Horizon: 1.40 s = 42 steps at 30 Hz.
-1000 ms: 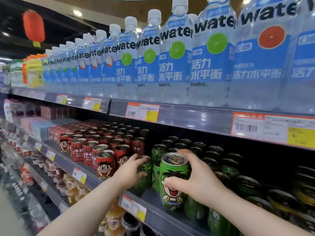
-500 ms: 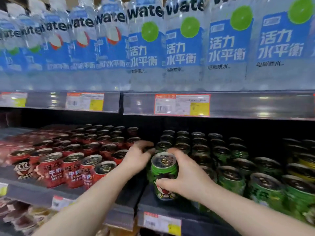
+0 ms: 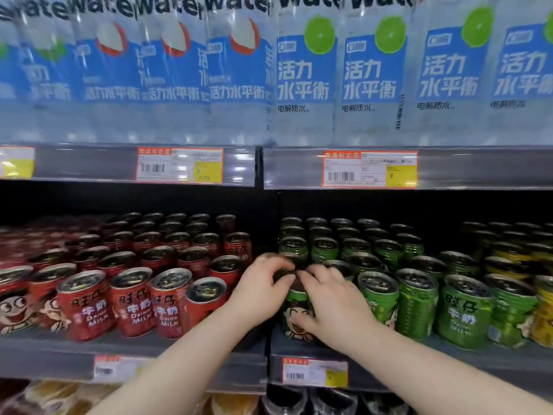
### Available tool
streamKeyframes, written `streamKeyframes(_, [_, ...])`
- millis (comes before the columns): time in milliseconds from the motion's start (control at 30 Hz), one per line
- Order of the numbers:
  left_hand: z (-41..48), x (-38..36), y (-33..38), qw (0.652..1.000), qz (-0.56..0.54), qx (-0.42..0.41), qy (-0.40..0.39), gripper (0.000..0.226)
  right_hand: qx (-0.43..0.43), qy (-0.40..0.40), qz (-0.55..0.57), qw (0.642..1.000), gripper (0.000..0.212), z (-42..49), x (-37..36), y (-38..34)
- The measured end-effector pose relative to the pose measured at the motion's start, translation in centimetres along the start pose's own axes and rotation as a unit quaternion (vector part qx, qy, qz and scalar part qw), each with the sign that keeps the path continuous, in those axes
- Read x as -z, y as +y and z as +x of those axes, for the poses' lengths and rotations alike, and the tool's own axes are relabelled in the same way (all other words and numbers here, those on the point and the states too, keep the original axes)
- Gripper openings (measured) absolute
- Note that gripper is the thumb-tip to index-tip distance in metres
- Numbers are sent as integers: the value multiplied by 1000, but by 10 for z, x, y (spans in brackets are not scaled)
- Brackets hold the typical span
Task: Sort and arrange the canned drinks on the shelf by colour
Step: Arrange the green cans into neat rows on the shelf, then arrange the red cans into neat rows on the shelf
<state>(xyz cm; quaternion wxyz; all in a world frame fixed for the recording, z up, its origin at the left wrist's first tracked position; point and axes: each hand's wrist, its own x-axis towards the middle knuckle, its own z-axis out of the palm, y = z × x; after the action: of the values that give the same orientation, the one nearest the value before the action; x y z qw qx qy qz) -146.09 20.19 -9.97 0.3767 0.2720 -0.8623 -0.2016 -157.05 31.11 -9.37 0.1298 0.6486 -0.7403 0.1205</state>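
A green can with a cartoon face [image 3: 296, 313] stands at the front left corner of the green block on the shelf [image 3: 179, 345]. My right hand [image 3: 332, 307] wraps its right side and top. My left hand [image 3: 258, 292] grips its top rim from the left. Red cans [image 3: 131, 301] fill the shelf to the left, several rows deep. Green cans [image 3: 419, 304] fill the middle right, and yellow cans [image 3: 543, 313] stand at the far right edge.
The shelf above holds large water bottles [image 3: 305, 76] with blue labels; its price-tag rail [image 3: 368, 169] hangs low over the cans. A narrow gap separates red and green blocks. Packaged goods [image 3: 233, 402] lie on the shelf below.
The view has swung to face the shelf squarely. The green can has come down to stand at the shelf front, and my left hand has moved from a neighbouring can onto its top.
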Motion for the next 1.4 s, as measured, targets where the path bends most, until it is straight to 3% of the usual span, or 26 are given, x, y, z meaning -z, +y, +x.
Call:
streamKeyframes(300, [-38,27,17,999,52,-2,13,26,16,0,-22,1000,67,-4,8,-4])
streamKeyframes(500, [-72,68,21,987,161,14,18,26,77,30,53,995,53,-8,23,-28])
streamKeyframes(733, [-126,112,3,966,230,120,9,30,128,5,126,984,44,-13,22,-85])
streamKeyframes(933, [-144,156,-42,953,246,173,26,40,129,1,123,984,42,2,22,-125])
streamKeyframes(1233, [-156,233,-156,938,325,113,23,60,132,-4,98,986,46,62,-15,-235])
streamKeyframes(1400, [-153,301,-216,932,335,129,38,72,147,22,77,986,52,107,-29,-310])
